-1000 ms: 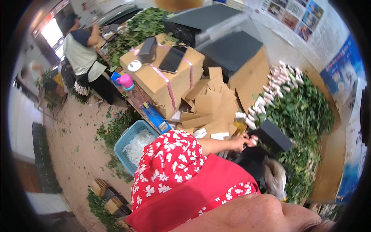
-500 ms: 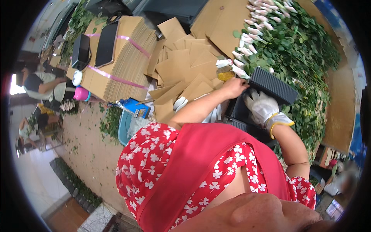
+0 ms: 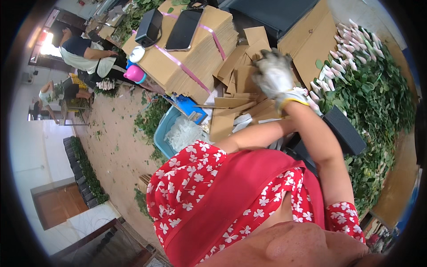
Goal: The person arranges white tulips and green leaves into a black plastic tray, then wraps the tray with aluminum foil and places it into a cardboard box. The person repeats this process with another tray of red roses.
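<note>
My right hand (image 3: pixel 273 75) wears a white glove with a yellow cuff and hovers, blurred, over a loose pile of folded cardboard sheets (image 3: pixel 240 84). Its back faces me, so I cannot see whether it holds anything. My bare left forearm (image 3: pixel 253 135) reaches across my red flowered dress, and my left hand is hidden behind my right forearm. A heap of pale pink rose buds (image 3: pixel 351 49) on leafy stems (image 3: pixel 378 102) lies to the right of the glove. A black ribbed box (image 3: pixel 344 129) sits just below my right arm.
A strapped stack of cardboard (image 3: pixel 195 58) carries a black phone (image 3: pixel 183 30), a black device (image 3: pixel 149 26) and a white disc (image 3: pixel 137 54). A pink cup (image 3: pixel 134 74) and a blue tub (image 3: pixel 165 129) stand beside it. Two people (image 3: pixel 84 49) work at the upper left. Leaves litter the floor (image 3: pixel 115 142).
My gloved right hand has lifted from beside the black box up over the loose cardboard. My left hand, earlier visible at the cardboard's edge, is now hidden. The view has swung.
</note>
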Demonstrator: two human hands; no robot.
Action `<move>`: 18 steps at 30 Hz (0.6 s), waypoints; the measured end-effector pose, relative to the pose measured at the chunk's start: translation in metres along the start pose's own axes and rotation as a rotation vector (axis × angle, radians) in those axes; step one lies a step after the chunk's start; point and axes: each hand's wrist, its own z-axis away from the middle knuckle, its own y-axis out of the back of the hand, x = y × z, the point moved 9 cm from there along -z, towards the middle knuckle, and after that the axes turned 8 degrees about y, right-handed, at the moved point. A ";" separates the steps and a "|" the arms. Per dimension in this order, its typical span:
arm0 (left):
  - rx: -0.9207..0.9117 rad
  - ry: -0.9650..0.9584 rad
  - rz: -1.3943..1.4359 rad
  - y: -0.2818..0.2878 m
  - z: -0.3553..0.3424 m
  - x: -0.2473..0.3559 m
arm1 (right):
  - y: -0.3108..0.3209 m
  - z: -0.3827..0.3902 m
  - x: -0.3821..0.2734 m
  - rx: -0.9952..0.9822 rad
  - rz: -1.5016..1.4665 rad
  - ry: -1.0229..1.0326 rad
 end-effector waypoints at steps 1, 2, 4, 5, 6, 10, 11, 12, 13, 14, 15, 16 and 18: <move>0.018 -0.020 -0.010 0.004 0.002 0.016 | 0.034 0.011 0.013 0.110 -0.077 -0.012; 0.119 -0.177 -0.356 0.017 0.005 0.040 | 0.068 0.031 0.029 0.086 -0.333 -0.198; -0.140 0.170 -0.684 -0.020 0.003 0.141 | 0.152 0.123 0.082 0.386 -0.398 -0.466; -0.140 0.088 -0.840 -0.017 -0.001 0.126 | 0.173 0.164 0.094 0.374 -0.542 -0.575; -0.048 -0.132 -0.753 -0.014 0.001 0.138 | 0.192 0.214 0.106 0.358 -0.706 -0.631; -0.112 0.206 -0.755 -0.007 0.001 0.165 | 0.196 0.352 0.075 0.709 -1.369 -0.758; -0.112 0.252 -0.745 -0.003 0.003 0.162 | 0.184 0.339 0.054 0.704 -1.478 -0.774; -0.109 0.247 -0.819 0.004 0.006 0.163 | 0.173 0.325 0.031 0.689 -1.586 -0.791; -0.102 0.236 -0.896 0.009 0.006 0.164 | 0.164 0.312 0.006 0.682 -1.682 -0.819; -0.111 0.189 -0.886 0.008 0.003 0.157 | 0.175 0.317 0.009 0.655 -1.667 -0.781; -0.111 0.143 -0.874 0.007 0.001 0.151 | 0.184 0.321 0.020 0.618 -1.654 -0.738; -0.172 0.204 -0.924 0.001 0.001 0.156 | 0.185 0.331 0.041 0.564 -1.541 -0.906; -0.185 0.170 -0.895 -0.001 0.002 0.159 | 0.174 0.351 0.076 0.483 -1.365 -1.218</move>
